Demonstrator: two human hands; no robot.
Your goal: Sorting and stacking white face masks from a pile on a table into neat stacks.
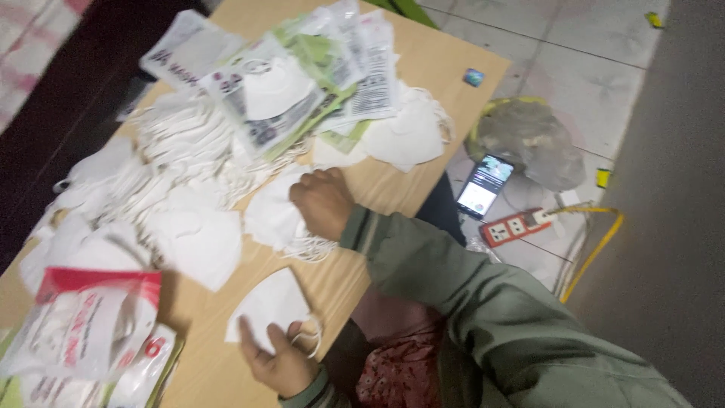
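Observation:
My right hand (323, 202) is closed in a fist on a white folded face mask (270, 215), and the mask's ear loops (311, 248) trail under my wrist. My left hand (281, 361) lies near the table's front edge with its fingers apart. Its fingertips rest on the lower edge of a single white mask (270, 301) lying flat on the wooden table (393, 193). A loose heap of white masks (177, 162) lies just left of my right hand.
Packaged masks in clear bags (294, 83) lie at the table's far end, and more packs with red print (91, 321) at the near left. A phone (485, 185), a red power strip (517, 227) and a plastic bag (529, 136) are on the tiled floor to the right.

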